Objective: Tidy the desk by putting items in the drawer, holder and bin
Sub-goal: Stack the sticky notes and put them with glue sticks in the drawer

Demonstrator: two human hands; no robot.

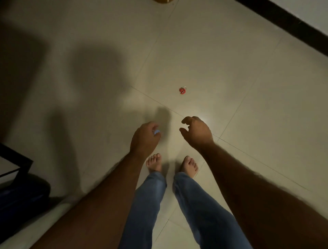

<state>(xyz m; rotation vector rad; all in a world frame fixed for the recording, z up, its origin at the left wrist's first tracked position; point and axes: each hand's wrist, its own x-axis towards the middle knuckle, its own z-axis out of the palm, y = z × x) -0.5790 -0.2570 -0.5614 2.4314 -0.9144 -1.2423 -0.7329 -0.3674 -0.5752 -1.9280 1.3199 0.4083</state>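
Observation:
A small red keychain charm (182, 90) with a metal ring lies on the pale tiled floor, ahead of my bare feet. My left hand (144, 137) hangs over the floor with its fingers curled around a small light-blue object (157, 131), of which only an edge shows. My right hand (196, 131) is held beside it, fingers bent and apart, holding nothing. The charm lies well beyond both hands. No desk, drawer, holder or bin is in view.
A dark piece of furniture with a black frame (16, 165) stands at the lower left. A black skirting strip (287, 23) runs along the wall at the upper right. A brownish object (162, 1) pokes in at the top edge.

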